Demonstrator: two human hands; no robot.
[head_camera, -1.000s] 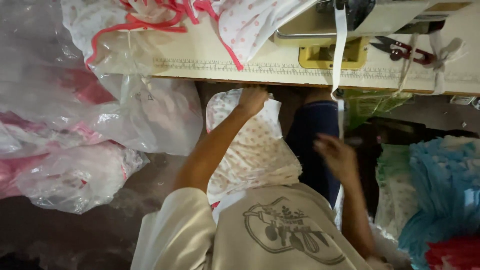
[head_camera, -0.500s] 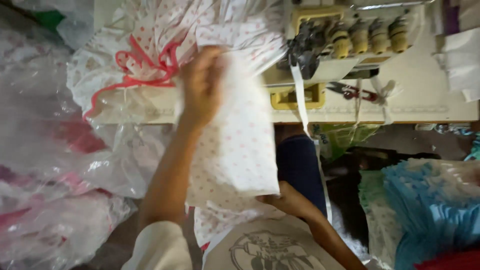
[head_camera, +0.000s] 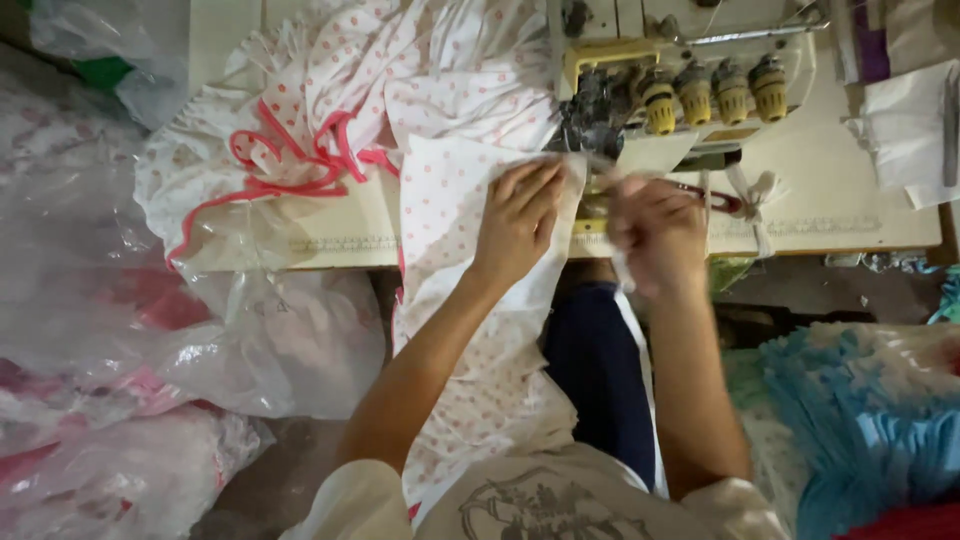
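Observation:
My left hand (head_camera: 518, 220) lies flat on a white fabric piece with pink dots (head_camera: 450, 310) that hangs from the table edge into my lap. My right hand (head_camera: 655, 232), blurred, pinches the same fabric's right edge just in front of the sewing machine (head_camera: 680, 80). The machine's needle area (head_camera: 592, 125) is directly behind both hands. A heap of the same dotted fabric with pink trim (head_camera: 330, 130) sits on the table to the left of the machine.
The cream table (head_camera: 850, 190) has a measuring strip along its front edge. Clear plastic bags of cloth (head_camera: 130, 340) fill the left side. Blue ruffled fabric (head_camera: 860, 410) is piled at the right. White cloth pieces (head_camera: 910, 130) lie at the table's far right.
My left hand lifted the dotted piece from my lap up onto the table in front of the machine. My right hand rose from beside my knee to the fabric's edge.

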